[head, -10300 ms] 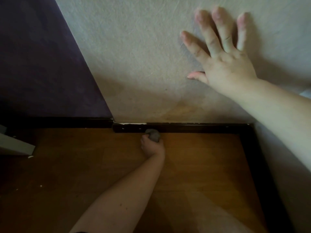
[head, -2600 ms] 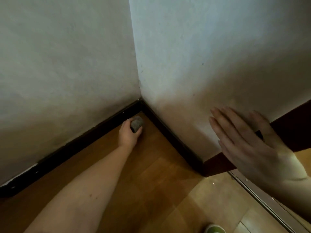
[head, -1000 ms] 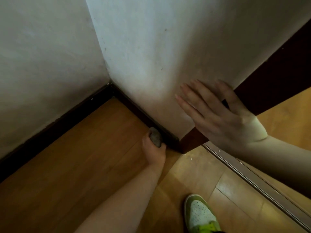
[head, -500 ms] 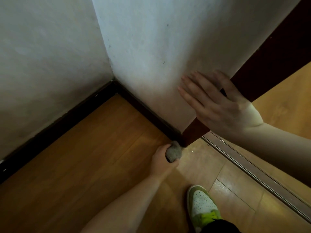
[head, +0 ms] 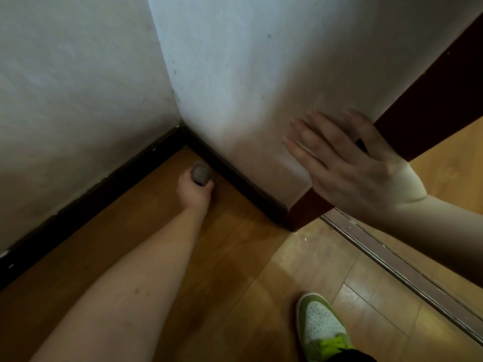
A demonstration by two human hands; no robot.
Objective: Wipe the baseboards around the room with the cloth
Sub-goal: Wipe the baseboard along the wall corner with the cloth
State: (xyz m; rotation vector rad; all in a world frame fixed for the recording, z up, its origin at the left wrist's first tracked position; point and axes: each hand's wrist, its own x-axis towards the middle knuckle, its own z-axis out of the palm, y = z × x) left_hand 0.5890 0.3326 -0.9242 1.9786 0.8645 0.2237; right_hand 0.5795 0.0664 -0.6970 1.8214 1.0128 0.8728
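A dark baseboard (head: 243,186) runs along the foot of two white walls that meet in a corner. My left hand (head: 194,190) reaches down to the wooden floor and is shut on a small balled-up grey cloth (head: 201,173). The cloth sits against the right-hand baseboard, a short way out from the corner. My right hand (head: 350,163) lies flat and open on the right wall, its fingers spread, next to a dark red door frame (head: 418,100).
The left-hand baseboard (head: 86,205) runs to the frame's left edge. A metal threshold strip (head: 402,270) crosses the floor at lower right. My green and white shoe (head: 321,325) stands at the bottom. The wooden floor (head: 235,257) fills the middle.
My left hand has slid the cloth back along the right-hand baseboard, from its end by the door frame towards the corner. My right hand stays on the wall.
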